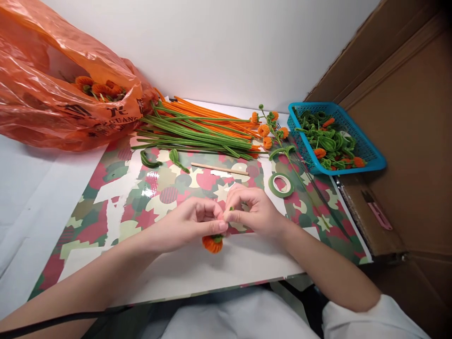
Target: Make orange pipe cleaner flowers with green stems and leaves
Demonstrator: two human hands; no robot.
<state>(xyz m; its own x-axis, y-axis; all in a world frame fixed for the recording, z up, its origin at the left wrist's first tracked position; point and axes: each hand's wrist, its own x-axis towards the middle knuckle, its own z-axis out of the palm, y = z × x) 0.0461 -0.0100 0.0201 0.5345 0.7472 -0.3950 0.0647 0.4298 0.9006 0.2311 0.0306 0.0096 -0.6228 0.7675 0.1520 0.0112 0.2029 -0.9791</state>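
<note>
Low in the middle of the head view, my left hand [199, 221] pinches a small orange pipe-cleaner pumpkin [212, 244] near its green top. The pumpkin hangs under my fingertips. My right hand [249, 209] meets the left, thumb and forefinger pressed together on the pumpkin's green stem [231, 208], of which only a tip shows. Beyond my hands lies a thin wooden stick [219, 169]. A roll of green tape [281, 185] rests to the right of my right hand. Two curled green leaf pieces, one a pipe-cleaner leaf [178, 160], lie behind my left hand.
Green and orange pipe cleaners [201, 127] lie piled at the back. A finished pumpkin branch [266, 129] is right of them. A blue basket [367, 162] holds green pieces. An orange plastic bag [45, 117] stands left; pink-handled scissors [377, 214] lie on cardboard at right.
</note>
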